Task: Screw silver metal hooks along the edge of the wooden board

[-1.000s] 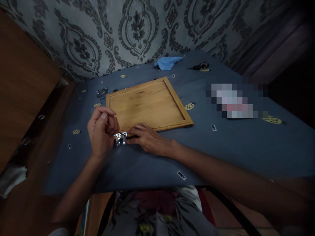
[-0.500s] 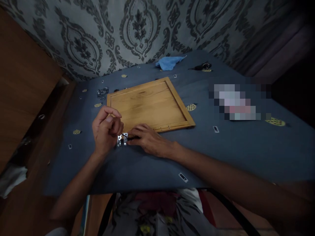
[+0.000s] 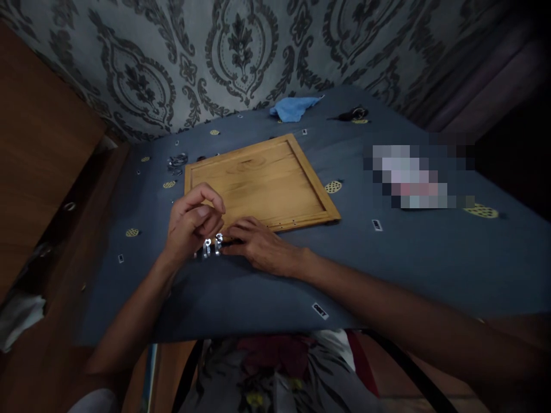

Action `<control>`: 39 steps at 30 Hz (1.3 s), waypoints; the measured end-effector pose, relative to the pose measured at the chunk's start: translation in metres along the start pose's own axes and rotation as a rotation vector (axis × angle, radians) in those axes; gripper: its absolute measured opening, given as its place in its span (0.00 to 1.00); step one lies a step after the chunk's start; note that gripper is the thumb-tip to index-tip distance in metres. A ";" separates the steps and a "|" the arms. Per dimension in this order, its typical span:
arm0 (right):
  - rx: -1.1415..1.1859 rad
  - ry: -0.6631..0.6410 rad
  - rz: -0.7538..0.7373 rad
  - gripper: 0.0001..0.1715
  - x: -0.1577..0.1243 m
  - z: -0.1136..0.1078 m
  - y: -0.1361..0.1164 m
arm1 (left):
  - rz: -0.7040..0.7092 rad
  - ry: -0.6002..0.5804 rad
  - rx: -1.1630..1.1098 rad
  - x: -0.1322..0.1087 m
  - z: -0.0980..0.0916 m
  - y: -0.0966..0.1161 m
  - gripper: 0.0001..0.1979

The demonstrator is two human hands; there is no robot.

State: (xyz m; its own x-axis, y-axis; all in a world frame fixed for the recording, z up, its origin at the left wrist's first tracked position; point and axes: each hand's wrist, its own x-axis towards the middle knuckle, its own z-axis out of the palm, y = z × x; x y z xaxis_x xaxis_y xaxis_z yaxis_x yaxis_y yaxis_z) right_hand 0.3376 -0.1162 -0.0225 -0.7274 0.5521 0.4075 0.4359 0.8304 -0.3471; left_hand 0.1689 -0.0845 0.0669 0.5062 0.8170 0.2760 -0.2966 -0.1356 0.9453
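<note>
On the near part of the bench, which is covered by a blue-grey cloth (image 3: 408, 252) printed with small yellow rounds, two small bright metal fittings (image 3: 212, 245) are seen side by side. They lie just in front of the near edge of a flat wooden panel (image 3: 258, 180) with a raised rim, between the two hands.

The left hand (image 3: 189, 226) is held just above and to the left of the fittings. Its fingers are curled in, and the thumb is brought close to the fingertips, so its grip is nearly closed. Whether anything is pinched in it cannot be told.

The right hand (image 3: 258, 244) is laid low on the cloth to the right of the fittings. Its fingers are stretched toward them, and the fingertips are placed against the right-hand fitting and the panel's near rim. Whether anything is clasped under those fingers cannot be told either.

Beyond the panel's far left corner, a small heap of metal parts (image 3: 176, 162) is seen on the cloth. Farther back, near the patterned wallpaper (image 3: 241, 46), a crumpled blue rag (image 3: 295, 108) is found, with a dark tool (image 3: 350, 115) to its right. A wooden cabinet (image 3: 38, 155) is set along the left side.
</note>
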 end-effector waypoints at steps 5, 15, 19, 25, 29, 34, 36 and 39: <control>-0.010 0.002 0.004 0.20 0.001 0.001 0.001 | 0.051 0.065 0.104 -0.007 -0.001 0.001 0.10; -0.021 -0.017 0.004 0.21 0.002 -0.001 0.000 | 0.183 0.365 0.086 -0.010 0.020 -0.003 0.11; -0.018 -0.015 0.006 0.21 0.002 -0.001 0.000 | 0.168 0.368 0.052 -0.006 0.020 -0.004 0.08; -0.012 -0.012 0.002 0.21 0.002 0.000 0.001 | 0.205 0.389 0.058 -0.006 0.020 0.002 0.07; -0.017 -0.015 0.006 0.20 0.002 0.001 0.001 | 0.302 0.461 0.069 -0.008 0.025 0.017 0.06; -0.028 -0.015 0.009 0.20 0.002 0.000 0.001 | 0.282 0.458 0.101 -0.011 0.027 0.021 0.08; -0.028 -0.016 0.006 0.20 0.002 0.000 0.001 | 0.264 0.466 0.101 -0.012 0.026 0.016 0.09; -0.026 -0.012 0.003 0.19 0.002 0.000 0.001 | 0.243 0.484 0.096 -0.012 0.025 0.010 0.10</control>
State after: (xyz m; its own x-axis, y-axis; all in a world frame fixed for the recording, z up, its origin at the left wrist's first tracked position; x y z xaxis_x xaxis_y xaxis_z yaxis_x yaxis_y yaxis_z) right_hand 0.3362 -0.1137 -0.0223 -0.7326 0.5536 0.3961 0.4515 0.8307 -0.3259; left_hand 0.1798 -0.1093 0.0771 -0.0048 0.9174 0.3979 -0.2720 -0.3841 0.8823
